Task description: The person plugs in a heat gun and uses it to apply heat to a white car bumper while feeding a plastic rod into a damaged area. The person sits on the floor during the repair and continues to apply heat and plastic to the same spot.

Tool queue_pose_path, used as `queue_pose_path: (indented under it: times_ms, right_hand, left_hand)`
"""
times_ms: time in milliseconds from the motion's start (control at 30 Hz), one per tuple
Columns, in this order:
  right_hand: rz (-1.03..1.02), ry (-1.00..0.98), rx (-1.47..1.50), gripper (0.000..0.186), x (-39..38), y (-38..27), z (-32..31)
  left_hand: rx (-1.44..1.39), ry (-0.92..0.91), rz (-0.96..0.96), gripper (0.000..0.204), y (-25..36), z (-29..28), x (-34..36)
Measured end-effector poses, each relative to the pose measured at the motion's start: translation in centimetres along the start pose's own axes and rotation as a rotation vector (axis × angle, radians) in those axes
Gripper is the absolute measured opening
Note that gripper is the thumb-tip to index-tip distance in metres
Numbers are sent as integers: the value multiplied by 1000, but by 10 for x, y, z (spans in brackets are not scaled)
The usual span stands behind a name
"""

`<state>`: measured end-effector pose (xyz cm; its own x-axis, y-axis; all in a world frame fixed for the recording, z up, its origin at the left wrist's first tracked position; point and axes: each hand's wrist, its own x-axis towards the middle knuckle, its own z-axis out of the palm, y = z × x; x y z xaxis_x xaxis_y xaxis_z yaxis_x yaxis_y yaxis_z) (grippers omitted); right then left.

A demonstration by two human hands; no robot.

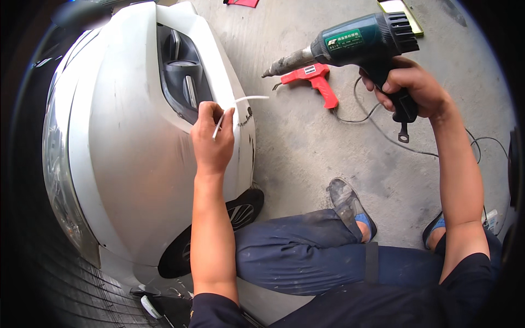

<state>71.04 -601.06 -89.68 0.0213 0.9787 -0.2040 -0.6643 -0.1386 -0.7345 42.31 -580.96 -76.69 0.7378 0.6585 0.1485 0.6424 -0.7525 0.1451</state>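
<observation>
My left hand point(212, 136) pinches a thin white plastic rod point(252, 99) beside the white car bumper point(128, 120). One end of the rod curves out to the right; the other pokes out below my fingers. My right hand point(413, 87) is wrapped round the handle of a green and black hot air gun point(358, 42). Its metal nozzle points left, apart from both rod and bumper. Close to my left hand, dark jagged marks point(244, 120) run along the bumper's corner. A grey recess with lamp parts point(183, 74) sits in the bumper beyond that hand.
On the concrete floor lies a red pistol-shaped tool point(322, 90) with a dark cable point(404, 146) trailing right. Farther off are a yellow-edged box point(414, 24) and a red flat object point(241, 2). The car's wheel point(243, 212) is near my leg; its headlight point(63, 180) is at left.
</observation>
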Motion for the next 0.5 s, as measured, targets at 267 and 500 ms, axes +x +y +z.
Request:
queue_pose_path:
  times_ms: [267,500]
  right_hand:
    - [53,76,-83,32,2,9,1]
    - [97,67,-29,23,3,12,2]
  left_hand:
    - [-31,-220,-80,8,3,2,-5]
    - [8,-315,-247,11,9,-3,-8]
